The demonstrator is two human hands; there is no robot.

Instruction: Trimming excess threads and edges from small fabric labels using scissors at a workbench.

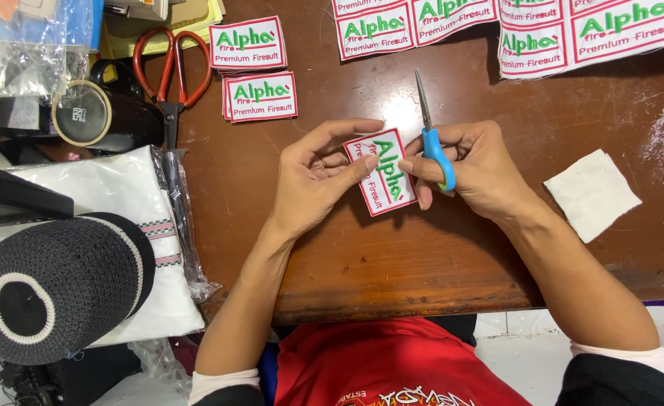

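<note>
Patch (pixel 384 174) pinched in left hand (pixel 313 177) fingers, right hand (pixel 476 169) fingers clamped on blue-handled snips (pixel 433 135), wooden table (pixel 392 256)

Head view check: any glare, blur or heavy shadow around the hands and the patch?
Head view: sharp on the patch, left hand and right hand; mild glare on the wooden table above them; soft shadows under both hands; slight wide-angle bend at the edges.
</note>
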